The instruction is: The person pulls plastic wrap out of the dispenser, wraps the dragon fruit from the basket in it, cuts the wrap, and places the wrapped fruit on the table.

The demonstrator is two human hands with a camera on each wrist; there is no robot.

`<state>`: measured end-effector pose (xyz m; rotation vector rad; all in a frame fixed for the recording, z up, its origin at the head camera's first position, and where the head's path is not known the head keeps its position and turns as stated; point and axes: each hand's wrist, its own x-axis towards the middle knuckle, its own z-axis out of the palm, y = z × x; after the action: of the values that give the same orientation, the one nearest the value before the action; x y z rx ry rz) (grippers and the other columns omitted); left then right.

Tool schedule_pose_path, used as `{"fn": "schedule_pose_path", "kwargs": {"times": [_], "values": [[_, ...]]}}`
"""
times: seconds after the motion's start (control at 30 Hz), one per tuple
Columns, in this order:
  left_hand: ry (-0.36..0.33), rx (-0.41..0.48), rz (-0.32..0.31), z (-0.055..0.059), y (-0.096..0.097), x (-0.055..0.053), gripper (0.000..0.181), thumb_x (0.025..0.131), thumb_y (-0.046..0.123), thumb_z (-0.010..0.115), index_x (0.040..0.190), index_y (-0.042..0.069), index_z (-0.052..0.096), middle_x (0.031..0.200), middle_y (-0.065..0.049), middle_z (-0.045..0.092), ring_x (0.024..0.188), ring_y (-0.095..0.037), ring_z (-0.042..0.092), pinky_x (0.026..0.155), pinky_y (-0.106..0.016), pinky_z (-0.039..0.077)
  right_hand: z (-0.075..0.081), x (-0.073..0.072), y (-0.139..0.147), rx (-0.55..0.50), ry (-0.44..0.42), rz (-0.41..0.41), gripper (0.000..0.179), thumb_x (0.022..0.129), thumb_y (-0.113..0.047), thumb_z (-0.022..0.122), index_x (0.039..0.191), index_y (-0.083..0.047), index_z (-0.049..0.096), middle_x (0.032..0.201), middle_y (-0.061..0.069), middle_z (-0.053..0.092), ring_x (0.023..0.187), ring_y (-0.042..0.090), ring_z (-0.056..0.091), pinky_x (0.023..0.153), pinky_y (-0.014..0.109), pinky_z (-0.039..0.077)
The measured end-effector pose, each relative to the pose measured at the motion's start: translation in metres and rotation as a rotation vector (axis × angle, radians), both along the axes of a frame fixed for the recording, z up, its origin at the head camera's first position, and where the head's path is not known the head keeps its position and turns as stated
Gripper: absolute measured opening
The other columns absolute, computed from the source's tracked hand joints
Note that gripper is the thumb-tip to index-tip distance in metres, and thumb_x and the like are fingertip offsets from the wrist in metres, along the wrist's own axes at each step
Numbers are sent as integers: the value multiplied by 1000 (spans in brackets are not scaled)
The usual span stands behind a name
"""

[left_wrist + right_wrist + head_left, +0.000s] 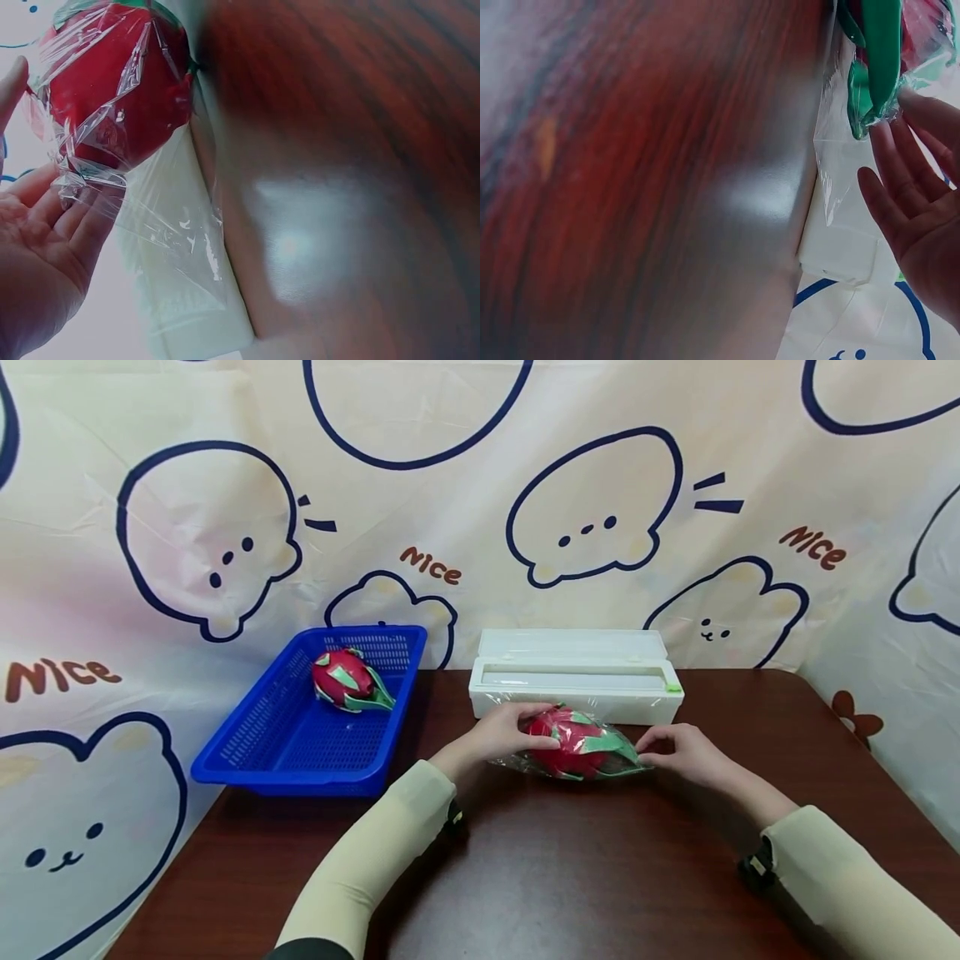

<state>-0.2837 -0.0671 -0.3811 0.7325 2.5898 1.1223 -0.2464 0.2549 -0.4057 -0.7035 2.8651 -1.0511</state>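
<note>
A red dragon fruit (567, 745) with green leaf tips lies sideways in clear plastic wrap (184, 240), in front of a white box. My left hand (504, 732) holds its rounded end, thumb on the near side and fingers on the far side. In the left wrist view, loose film trails from the fruit beside those fingers. At the leafy end, my right hand (688, 753) pinches the gathered wrap between thumb and fingertips. The right wrist view shows the green leaves (881, 56) under the film, with a flap of wrap hanging beside them.
Behind the fruit stands the long white box (577, 681), its lid raised and a green piece at its right end. A blue basket (300, 777) on the left contains another dragon fruit (347, 679). Everything rests on a dark brown table (570, 877) against a printed cloth backdrop.
</note>
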Motion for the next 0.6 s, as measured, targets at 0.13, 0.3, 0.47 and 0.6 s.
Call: {"fn": "schedule_pose_path", "kwargs": {"times": [0.13, 0.3, 0.47, 0.6], "values": [[-23, 1, 6, 1, 0, -2, 68, 80, 47, 77, 141, 28, 53, 132, 0, 59, 112, -17, 52, 86, -34, 50, -2, -3, -2, 13, -5, -24, 5, 86, -12, 74, 91, -13, 73, 88, -4, 67, 81, 18, 52, 70, 29, 45], [-44, 9, 16, 0, 1, -4, 67, 80, 48, 76, 141, 28, 53, 132, 1, 59, 111, -17, 53, 86, -34, 50, 3, -3, -2, 18, -15, -38, 3, 88, -12, 72, 91, -11, 73, 84, -3, 67, 76, 17, 54, 64, 28, 47], [-20, -1, 31, -2, 2, -6, 67, 81, 49, 76, 141, 27, 54, 132, 0, 59, 110, -16, 54, 88, -34, 49, 15, 0, -3, 45, 28, -49, 8, 89, -14, 71, 96, -11, 75, 86, -3, 68, 76, 17, 54, 64, 29, 48], [-20, 2, 35, -3, 2, -6, 67, 82, 47, 76, 141, 25, 53, 133, -1, 59, 110, -16, 54, 89, -35, 49, 22, 1, -6, 55, 77, -40, 10, 90, -12, 70, 98, -10, 74, 96, 0, 69, 83, 19, 55, 71, 32, 49]]}}
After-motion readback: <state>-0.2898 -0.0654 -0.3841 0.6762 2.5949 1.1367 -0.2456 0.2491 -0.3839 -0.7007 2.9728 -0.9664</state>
